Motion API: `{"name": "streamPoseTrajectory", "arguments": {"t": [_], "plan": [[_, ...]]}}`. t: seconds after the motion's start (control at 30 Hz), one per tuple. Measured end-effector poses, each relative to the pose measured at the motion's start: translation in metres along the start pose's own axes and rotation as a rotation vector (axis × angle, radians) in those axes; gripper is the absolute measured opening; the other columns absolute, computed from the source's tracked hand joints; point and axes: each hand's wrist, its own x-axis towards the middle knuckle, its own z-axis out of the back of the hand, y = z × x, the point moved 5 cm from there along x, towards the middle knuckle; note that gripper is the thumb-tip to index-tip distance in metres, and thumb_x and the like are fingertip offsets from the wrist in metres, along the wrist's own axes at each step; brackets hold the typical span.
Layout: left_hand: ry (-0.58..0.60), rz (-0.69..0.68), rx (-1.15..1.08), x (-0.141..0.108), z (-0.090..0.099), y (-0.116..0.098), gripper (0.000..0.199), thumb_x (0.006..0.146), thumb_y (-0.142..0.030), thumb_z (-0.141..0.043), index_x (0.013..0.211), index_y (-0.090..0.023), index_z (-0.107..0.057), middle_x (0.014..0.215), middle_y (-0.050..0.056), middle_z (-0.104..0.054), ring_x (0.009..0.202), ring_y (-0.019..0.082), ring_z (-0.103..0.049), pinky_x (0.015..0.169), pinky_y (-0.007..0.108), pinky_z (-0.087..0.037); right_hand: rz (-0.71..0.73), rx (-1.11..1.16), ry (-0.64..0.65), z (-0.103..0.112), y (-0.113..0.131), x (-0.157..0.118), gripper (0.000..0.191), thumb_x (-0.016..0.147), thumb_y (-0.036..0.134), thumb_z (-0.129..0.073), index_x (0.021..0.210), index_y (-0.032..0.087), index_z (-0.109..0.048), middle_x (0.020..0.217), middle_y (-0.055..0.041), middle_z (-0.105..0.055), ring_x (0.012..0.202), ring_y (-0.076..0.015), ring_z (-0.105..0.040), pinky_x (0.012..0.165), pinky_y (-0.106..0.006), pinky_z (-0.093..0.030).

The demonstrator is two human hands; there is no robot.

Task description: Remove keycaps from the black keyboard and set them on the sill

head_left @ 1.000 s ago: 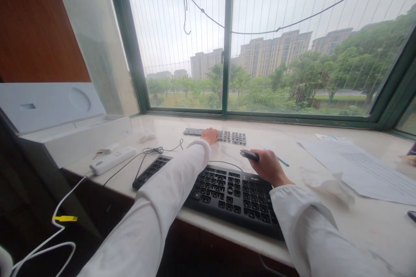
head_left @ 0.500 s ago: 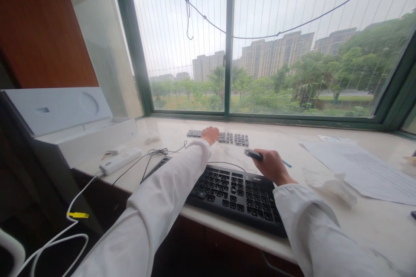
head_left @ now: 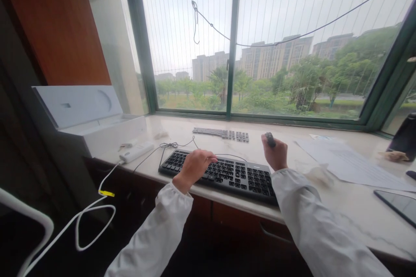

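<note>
A black keyboard (head_left: 227, 177) lies along the front edge of the table, and many of its key positions show bare sockets. Over its left-middle part is my left hand (head_left: 196, 165), thumb and fingers pinched together; whatever is between the fingertips is too small to make out. My right hand (head_left: 275, 154) is closed around a small black hand tool (head_left: 270, 140) just beyond the keyboard's right end. The tool's end points up and its kind is unclear. Behind the keyboard, loose keycaps (head_left: 222, 133) are laid out in rows near the window.
To the left stand an open white box (head_left: 113, 132) and a white power strip (head_left: 136, 151) with a white cable. A thin black cord (head_left: 169, 145) is bundled behind the keyboard. Paper sheets (head_left: 351, 160), crumpled plastic (head_left: 320, 176) and a dark flat device (head_left: 398, 205) lie on the right.
My left hand has come back from the keycap rows to above the keyboard. My right hand still grips the black tool, now turned more upright. The view has shifted slightly.
</note>
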Motion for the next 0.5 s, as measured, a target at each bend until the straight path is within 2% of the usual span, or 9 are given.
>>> {"name": "streamPoseTrajectory", "arguments": {"t": [0.07, 0.13, 0.27, 0.37, 0.5], "plan": [[-0.026, -0.072, -0.002, -0.026, -0.004, 0.003, 0.018, 0.089, -0.032, -0.062, 0.101, -0.026, -0.073, 0.098, 0.002, -0.073, 0.093, 0.018, -0.063, 0.083, 0.032, -0.049, -0.194, 0.191, -0.074, 0.003, 0.013, -0.006, 0.048, 0.083, 0.049, -0.054, 0.047, 0.02, -0.043, 0.041, 0.0023, -0.041, 0.044, -0.0093, -0.037, 0.048, -0.025, -0.03], [-0.018, -0.147, -0.023, -0.043, -0.011, 0.006, 0.022, 0.086, -0.031, -0.066, 0.107, -0.027, -0.071, 0.105, 0.002, -0.071, 0.098, 0.019, -0.061, 0.089, 0.034, -0.047, -0.341, 0.444, -0.096, -0.001, 0.033, -0.017, 0.043, 0.082, 0.046, -0.058, 0.05, 0.021, -0.042, 0.041, 0.0041, -0.039, 0.04, -0.0085, -0.036, 0.042, -0.024, -0.028], [-0.02, -0.17, -0.123, -0.051, -0.017, 0.013, 0.022, 0.086, -0.034, -0.066, 0.105, -0.026, -0.072, 0.105, 0.002, -0.07, 0.099, 0.018, -0.06, 0.092, 0.034, -0.046, -0.527, 0.873, -0.06, -0.022, 0.082, -0.052, 0.042, 0.078, 0.041, -0.063, 0.054, 0.023, -0.033, 0.042, 0.0091, -0.03, 0.034, -0.0057, -0.027, 0.034, -0.022, -0.021], [0.0, -0.165, -0.216, -0.048, -0.017, 0.018, 0.018, 0.084, -0.034, -0.068, 0.098, -0.025, -0.075, 0.1, 0.002, -0.071, 0.097, 0.018, -0.061, 0.091, 0.032, -0.046, -0.612, 0.996, -0.071, -0.04, 0.107, -0.08, 0.042, 0.077, 0.04, -0.063, 0.055, 0.023, -0.031, 0.043, 0.01, -0.028, 0.034, -0.0049, -0.025, 0.033, -0.022, -0.02], [-0.033, -0.199, -0.228, -0.047, -0.019, 0.021, 0.012, 0.085, -0.03, -0.069, 0.093, -0.024, -0.075, 0.093, 0.001, -0.072, 0.093, 0.017, -0.061, 0.09, 0.031, -0.046, -0.694, 1.03, -0.148, -0.061, 0.121, -0.106, 0.041, 0.078, 0.041, -0.061, 0.055, 0.023, -0.031, 0.043, 0.0098, -0.029, 0.034, -0.0051, -0.025, 0.032, -0.022, -0.02]]}}
